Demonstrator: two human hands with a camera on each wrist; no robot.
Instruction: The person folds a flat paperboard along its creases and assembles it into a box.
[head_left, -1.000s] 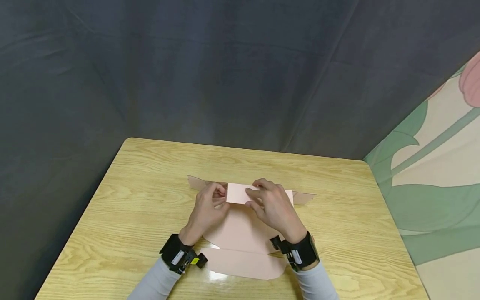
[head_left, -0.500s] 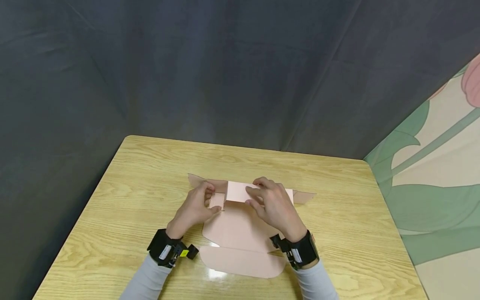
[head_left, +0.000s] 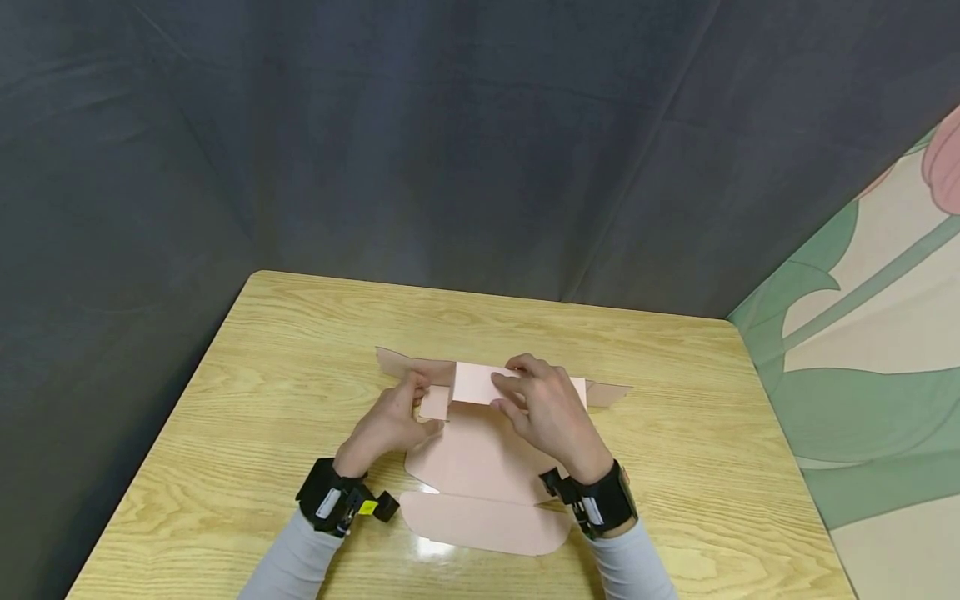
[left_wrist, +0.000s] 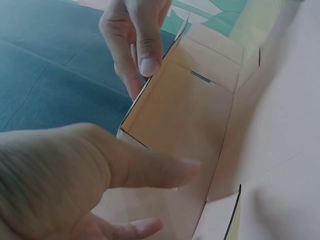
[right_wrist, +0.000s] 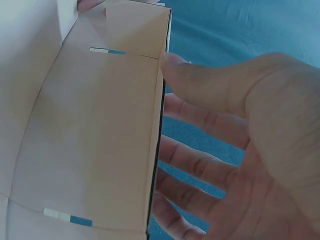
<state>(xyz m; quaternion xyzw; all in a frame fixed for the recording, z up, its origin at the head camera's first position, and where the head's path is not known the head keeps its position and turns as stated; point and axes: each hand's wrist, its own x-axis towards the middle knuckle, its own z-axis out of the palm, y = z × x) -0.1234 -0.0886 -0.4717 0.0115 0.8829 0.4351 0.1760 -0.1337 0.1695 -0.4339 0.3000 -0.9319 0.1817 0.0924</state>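
An unfolded pink cardboard box (head_left: pixel 480 450) lies on the table, its far wall panel (head_left: pixel 474 383) folded up. My right hand (head_left: pixel 551 408) grips the top edge of this panel. In the right wrist view its thumb (right_wrist: pixel 180 75) presses one face while the fingers lie along the other. At the panel's left end, my left hand (head_left: pixel 386 425) holds a small side flap (head_left: pixel 435 403) between thumb and fingers. The left wrist view shows the left thumb (left_wrist: pixel 150 167) stretched across the flap, with a fingertip below it. Narrow slots show in the folded cardboard.
Side flaps stick out at the far left (head_left: pixel 395 362) and far right (head_left: pixel 607 395) of the box. A rounded front flap (head_left: pixel 483 523) lies toward me. The wood-grain table (head_left: pixel 300 350) meets a dark curtain (head_left: pixel 420 150) at the back.
My left hand has drawn back left from the panel's end, uncovering the small side flap; its fingers have since shifted slightly around that flap. The right hand keeps its place on the panel.
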